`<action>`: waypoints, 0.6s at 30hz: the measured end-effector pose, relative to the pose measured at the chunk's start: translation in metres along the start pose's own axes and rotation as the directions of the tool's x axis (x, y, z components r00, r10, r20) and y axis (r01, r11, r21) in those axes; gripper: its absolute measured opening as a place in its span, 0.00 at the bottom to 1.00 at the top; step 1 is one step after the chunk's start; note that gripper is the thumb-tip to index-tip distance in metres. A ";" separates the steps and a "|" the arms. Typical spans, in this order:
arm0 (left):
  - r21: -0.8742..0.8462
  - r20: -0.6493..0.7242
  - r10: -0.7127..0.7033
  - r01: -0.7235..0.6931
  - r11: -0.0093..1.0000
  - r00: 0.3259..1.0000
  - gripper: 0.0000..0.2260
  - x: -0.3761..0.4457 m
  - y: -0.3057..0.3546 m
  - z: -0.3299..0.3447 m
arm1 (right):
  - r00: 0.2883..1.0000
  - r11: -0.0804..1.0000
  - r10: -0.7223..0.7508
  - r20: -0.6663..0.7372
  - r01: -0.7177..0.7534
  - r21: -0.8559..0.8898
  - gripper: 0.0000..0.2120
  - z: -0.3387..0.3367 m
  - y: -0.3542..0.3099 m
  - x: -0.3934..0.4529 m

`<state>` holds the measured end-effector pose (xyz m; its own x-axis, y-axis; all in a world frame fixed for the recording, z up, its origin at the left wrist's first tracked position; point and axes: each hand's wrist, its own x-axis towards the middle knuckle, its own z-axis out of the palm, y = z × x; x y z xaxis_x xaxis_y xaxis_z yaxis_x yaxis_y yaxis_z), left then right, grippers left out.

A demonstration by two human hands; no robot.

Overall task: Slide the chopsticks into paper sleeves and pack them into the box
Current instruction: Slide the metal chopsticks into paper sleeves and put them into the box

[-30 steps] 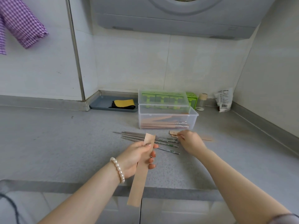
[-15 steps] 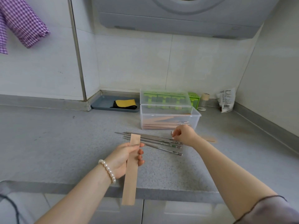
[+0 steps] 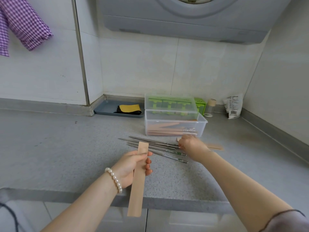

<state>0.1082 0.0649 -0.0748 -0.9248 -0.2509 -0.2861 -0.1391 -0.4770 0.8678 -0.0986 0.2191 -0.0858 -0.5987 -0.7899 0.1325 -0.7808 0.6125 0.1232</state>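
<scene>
Kraft-paper sleeve (image 3: pixel 138 178) is held upright-ish in the left hand (image 3: pixel 132 168), thumb on the front, fingers curled round the back; the lower end hangs past the near counter (image 3: pixel 50 148) edge. A pearl bracelet (image 3: pixel 114 180) is worn on that wrist. Steel chopsticks (image 3: pixel 153 147) are fanned on the counter just beyond the sleeve, tips pointing left. Their right ends are covered by the right hand (image 3: pixel 192 145), fingers curled down onto them; whether one is actually pinched cannot be told. A second sleeve (image 3: pixel 215 146) lies flat, partly hidden under that hand. The clear box (image 3: pixel 175 127) sits just beyond the chopsticks, lid (image 3: pixel 169 102) tipped up behind, several sleeved pairs already laid inside. A grey tray (image 3: pixel 107 108) with a yellow-black cloth is seen left of the box, by the wall.
</scene>
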 end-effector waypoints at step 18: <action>0.185 0.229 -0.054 0.011 0.983 0.972 0.04 -0.010 -0.008 0.024 | 0.844 -0.451 0.534 0.050 0.235 0.861 0.19 -0.102 0.031 -0.047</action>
<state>0.1105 0.0915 -0.0693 -0.9724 -0.0258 -0.2318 -0.2120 -0.3160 0.9248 -0.0762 0.2786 0.0120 -0.9313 -0.3409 0.1285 0.0582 -0.4872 -0.8713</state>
